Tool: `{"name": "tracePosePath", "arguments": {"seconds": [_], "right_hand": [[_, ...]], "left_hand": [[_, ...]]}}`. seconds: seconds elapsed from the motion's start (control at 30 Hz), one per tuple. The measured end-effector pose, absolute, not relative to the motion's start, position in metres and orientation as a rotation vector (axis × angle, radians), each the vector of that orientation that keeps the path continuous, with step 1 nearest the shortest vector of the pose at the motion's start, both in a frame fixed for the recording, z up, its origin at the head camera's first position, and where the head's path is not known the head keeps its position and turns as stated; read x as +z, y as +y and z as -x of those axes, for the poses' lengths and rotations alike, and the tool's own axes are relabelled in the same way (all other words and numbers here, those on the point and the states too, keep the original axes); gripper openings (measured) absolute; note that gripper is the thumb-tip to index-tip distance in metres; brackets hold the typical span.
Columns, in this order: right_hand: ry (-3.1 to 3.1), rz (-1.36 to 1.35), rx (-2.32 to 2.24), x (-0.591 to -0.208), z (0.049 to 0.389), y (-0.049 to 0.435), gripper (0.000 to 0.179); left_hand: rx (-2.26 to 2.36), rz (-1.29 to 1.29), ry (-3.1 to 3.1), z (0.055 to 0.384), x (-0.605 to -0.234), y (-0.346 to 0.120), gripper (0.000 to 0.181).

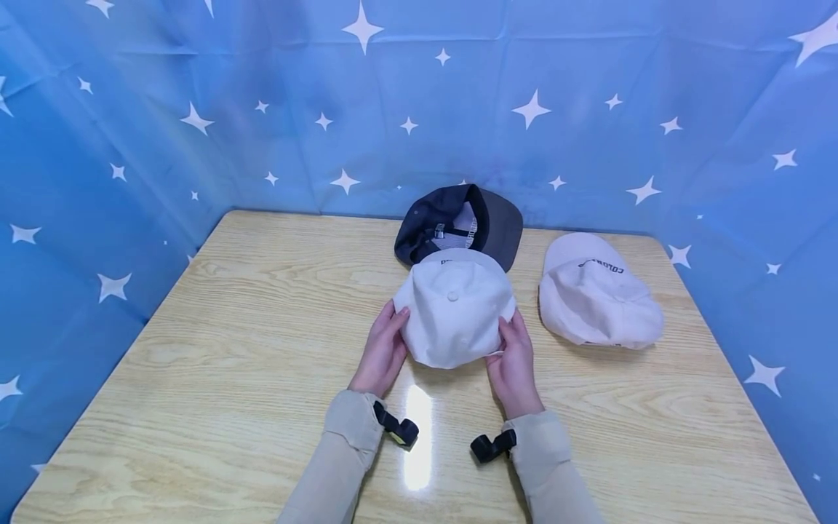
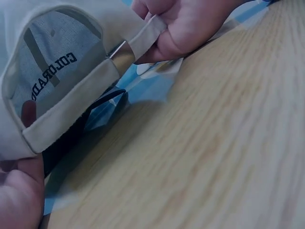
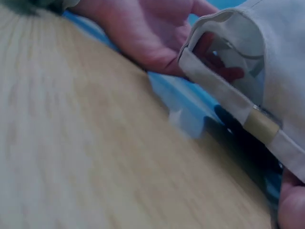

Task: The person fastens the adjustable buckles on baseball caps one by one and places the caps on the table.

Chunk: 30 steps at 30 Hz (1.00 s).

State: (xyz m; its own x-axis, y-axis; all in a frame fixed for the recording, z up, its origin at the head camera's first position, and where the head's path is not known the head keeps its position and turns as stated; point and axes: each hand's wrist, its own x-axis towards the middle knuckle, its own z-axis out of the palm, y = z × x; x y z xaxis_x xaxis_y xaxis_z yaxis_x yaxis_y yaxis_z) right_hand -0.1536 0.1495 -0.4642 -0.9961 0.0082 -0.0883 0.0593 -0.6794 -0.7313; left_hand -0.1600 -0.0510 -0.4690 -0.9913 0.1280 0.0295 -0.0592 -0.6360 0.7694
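A white baseball cap [image 1: 452, 320] is held at its two sides, crown toward the head camera and brim away from me. My left hand [image 1: 382, 354] grips its left edge, thumb on the outside. On the opposite edge, my right hand [image 1: 513, 366] grips it in the same way. Both wrist views show the back opening, its strap [image 2: 71, 112] and a gold-coloured buckle [image 3: 261, 126], raised off the tabletop. Dark "COLORADO" lettering shows through the opening. Fingers inside the cap are partly hidden.
Behind the held cap, a dark cap [image 1: 505, 225] lies with its inside showing, partly covered in the head view. Another white cap [image 1: 596, 302] with dark lettering lies to the right. The wooden table [image 1: 229, 349] meets a blue star-patterned cloth [image 1: 458, 94] at its back.
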Motion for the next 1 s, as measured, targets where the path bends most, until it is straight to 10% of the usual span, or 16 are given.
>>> {"name": "tracePosePath", "arguments": {"seconds": [1.0], "right_hand": [[1.64, -0.023, -2.447, -0.461, 0.162, 0.103, 0.049]], "left_hand": [[2.869, -0.03, 1.409, 0.16, -0.464, -0.109, 0.045]]}}
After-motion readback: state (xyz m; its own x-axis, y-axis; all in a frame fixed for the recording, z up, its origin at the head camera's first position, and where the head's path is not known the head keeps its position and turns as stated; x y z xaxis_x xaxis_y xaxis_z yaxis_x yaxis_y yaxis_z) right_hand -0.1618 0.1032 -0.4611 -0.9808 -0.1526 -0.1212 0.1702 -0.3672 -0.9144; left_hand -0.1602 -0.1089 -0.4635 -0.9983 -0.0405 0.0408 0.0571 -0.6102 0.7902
